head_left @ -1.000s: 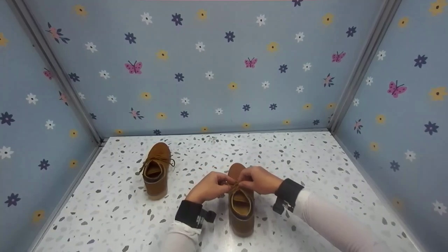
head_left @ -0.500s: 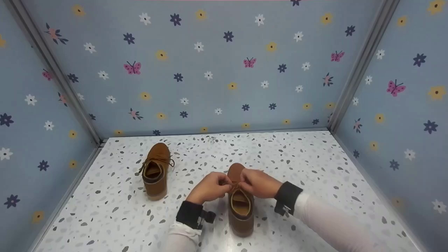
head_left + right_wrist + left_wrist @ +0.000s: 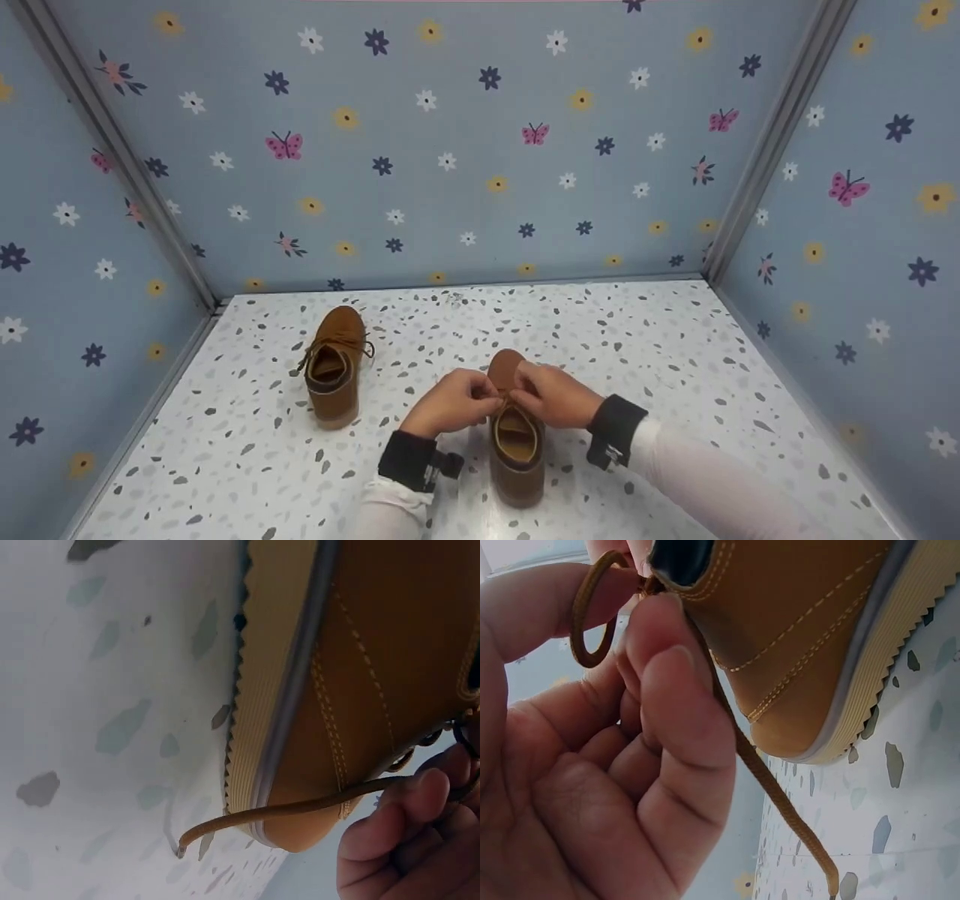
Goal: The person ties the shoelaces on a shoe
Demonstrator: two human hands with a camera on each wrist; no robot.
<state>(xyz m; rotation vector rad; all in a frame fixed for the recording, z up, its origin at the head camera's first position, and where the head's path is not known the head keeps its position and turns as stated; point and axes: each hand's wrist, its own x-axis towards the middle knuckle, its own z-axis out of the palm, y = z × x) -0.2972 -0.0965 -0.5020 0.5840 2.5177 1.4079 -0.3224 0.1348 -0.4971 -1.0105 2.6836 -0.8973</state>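
A brown lace-up shoe stands on the speckled surface, toe away from me, with both hands over its lacing. My left hand pinches the brown shoelace close to the knot; a loop of it stands up by the index finger in the left wrist view. From those fingers a loose lace end trails down past the toe. On the shoe's other side, my right hand has its fingers curled on the lace, and another free end runs out across the shoe's side. The knot is partly hidden by the fingers.
A matching brown shoe, its lace tied in a bow, stands to the left and farther back. Blue flowered panels wall in the white speckled surface at the back and both sides.
My right hand has shifted slightly back toward the heel, its fingers staying at the lace. The left hand has edged slightly right. Both shoes stay where they were.
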